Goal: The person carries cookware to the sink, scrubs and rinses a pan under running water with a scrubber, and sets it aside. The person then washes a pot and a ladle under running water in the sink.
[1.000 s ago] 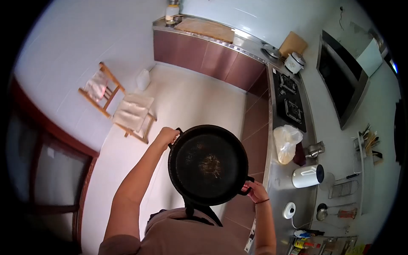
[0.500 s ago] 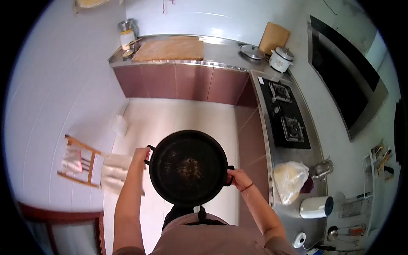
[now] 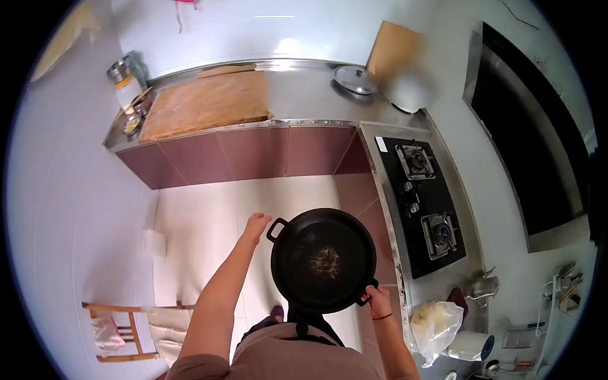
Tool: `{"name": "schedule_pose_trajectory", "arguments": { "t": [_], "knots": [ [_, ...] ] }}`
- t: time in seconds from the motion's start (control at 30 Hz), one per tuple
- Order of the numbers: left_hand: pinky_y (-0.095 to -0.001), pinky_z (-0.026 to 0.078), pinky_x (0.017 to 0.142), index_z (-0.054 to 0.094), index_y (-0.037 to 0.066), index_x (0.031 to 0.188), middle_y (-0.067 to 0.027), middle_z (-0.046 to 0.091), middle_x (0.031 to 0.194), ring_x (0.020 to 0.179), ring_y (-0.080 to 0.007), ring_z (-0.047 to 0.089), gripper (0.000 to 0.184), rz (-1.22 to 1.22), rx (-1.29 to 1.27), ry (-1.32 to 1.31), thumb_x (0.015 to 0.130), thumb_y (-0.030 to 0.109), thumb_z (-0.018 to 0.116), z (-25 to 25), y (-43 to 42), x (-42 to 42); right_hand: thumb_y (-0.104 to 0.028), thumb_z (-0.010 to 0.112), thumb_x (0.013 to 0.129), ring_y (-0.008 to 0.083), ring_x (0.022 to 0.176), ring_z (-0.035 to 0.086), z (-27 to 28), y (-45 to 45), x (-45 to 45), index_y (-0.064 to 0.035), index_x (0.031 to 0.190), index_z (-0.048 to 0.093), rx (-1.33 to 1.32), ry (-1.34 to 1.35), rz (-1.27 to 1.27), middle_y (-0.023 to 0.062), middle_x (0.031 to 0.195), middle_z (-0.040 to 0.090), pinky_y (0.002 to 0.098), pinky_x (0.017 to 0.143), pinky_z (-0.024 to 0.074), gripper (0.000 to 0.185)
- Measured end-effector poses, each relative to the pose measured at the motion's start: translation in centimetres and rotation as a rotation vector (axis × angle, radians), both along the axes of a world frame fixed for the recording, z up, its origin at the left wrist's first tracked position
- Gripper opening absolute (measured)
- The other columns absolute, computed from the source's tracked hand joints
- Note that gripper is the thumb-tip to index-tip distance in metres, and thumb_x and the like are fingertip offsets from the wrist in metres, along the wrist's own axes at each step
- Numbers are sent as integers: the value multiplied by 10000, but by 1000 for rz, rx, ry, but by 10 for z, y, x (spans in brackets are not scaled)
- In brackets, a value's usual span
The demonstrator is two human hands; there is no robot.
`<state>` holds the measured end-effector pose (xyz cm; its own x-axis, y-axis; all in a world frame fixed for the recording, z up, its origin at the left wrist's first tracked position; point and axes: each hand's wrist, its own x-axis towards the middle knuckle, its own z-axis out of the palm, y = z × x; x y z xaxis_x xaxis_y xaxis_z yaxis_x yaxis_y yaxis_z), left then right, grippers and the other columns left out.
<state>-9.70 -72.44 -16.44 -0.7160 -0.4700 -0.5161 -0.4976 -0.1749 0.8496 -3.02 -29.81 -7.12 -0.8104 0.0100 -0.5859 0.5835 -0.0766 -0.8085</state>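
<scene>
A round black two-handled pan (image 3: pixel 297 272) hangs over the floor in front of my body, its inside facing up, with a worn, scratched brownish patch in the middle. My right hand (image 3: pixel 379 301) is closed around its right handle. Just off the left handle (image 3: pixel 276 230), my left hand (image 3: pixel 257 224) has its fingers stretched out and holds nothing; a small gap shows between fingertips and handle.
To the right stands a black two-burner gas stove (image 3: pixel 421 202), with a bagged item (image 3: pixel 436 328), a metal kettle (image 3: pixel 482 287) and a white electric kettle (image 3: pixel 470 346) nearer me. A wooden board (image 3: pixel 206 104) and pot lid (image 3: pixel 356 79) lie on the back counter. A chair (image 3: pixel 168 326) is at left.
My left hand has let go of the pan's left handle. The pan has shifted right in view, still in my right hand. My view has turned, and the stove and back counter look nearer.
</scene>
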Motion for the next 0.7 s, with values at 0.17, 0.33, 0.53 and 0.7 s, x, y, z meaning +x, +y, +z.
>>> {"name": "schedule_pose_trajectory", "arguments": {
  "t": [0.17, 0.33, 0.53, 0.7],
  "knots": [
    [-318, 396, 664, 517, 48, 1055, -46, 524, 881, 801, -165, 482, 396, -88, 164, -17, 725, 248, 605, 5, -19, -124, -30, 573, 745, 150, 517, 514, -50, -18, -84, 5, 715, 547, -6, -6, -70, 51, 630, 533, 271, 491, 444, 52],
    [-393, 416, 791, 484, 92, 1079, -91, 538, 990, 922, -236, 498, 299, 122, 969, 101, 786, 137, 521, -84, -81, -247, -13, 553, 760, 157, 506, 500, -72, -46, -146, 9, 740, 532, 31, -115, -181, 53, 625, 521, 279, 498, 454, 35],
    [-451, 392, 868, 285, 107, 1239, -129, 497, 1088, 1007, -260, 484, 534, 398, 1046, 247, 757, -28, 471, -82, -94, -378, -5, 537, 759, 154, 507, 501, -75, -81, -186, 8, 736, 528, 13, -177, -314, 48, 620, 518, 276, 513, 453, 28],
    [-447, 395, 870, 403, 105, 1175, -103, 521, 1080, 1020, -262, 488, 564, 489, 1215, 334, 660, -118, 460, -152, -103, -475, 5, 543, 740, 156, 515, 514, -78, -115, -192, 6, 748, 537, 97, -213, -490, 53, 628, 537, 278, 499, 461, 10]
  ]
}}
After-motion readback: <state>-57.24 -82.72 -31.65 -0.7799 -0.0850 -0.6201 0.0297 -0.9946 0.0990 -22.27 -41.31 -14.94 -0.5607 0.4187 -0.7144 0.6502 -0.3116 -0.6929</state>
